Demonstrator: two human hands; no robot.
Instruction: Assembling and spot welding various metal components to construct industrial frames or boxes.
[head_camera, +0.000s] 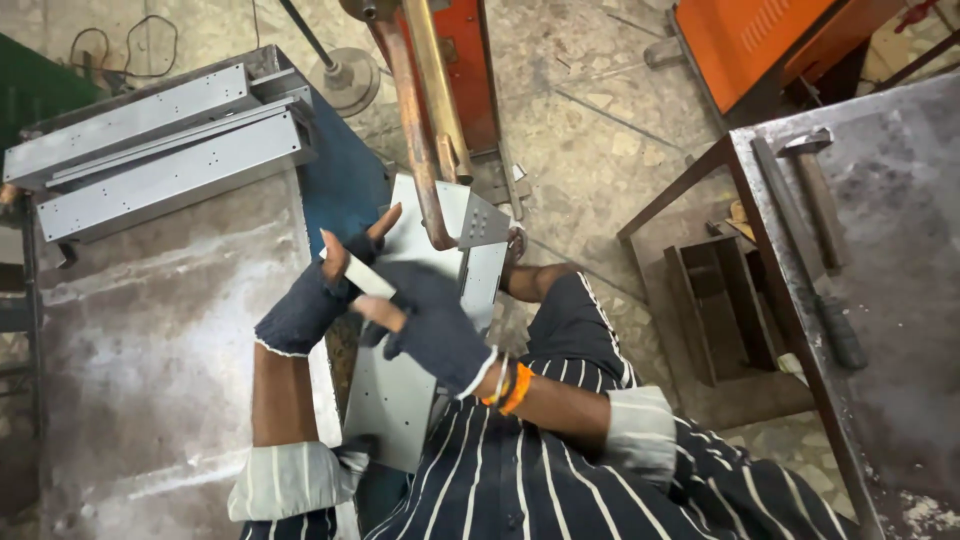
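Under the copper welder arm (415, 150) at twelve o'clock, his gloved left hand (315, 295) and right hand (430, 320) both grip a grey sheet-metal panel (400, 390), probably stiff, sharp-edged, best held by its folded rims.

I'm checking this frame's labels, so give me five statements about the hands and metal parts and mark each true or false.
1. Both hands wear dark fingerless gloves. True: left hand, right hand.
2. The hands hold a grey sheet-metal panel under the copper welder arms. True.
3. A hammer lies on the floor. False: it lies on the right-hand metal table.
4. The stacked grey channels sit on the right. False: they are upper left.
5. The right wrist bears an orange band. True.
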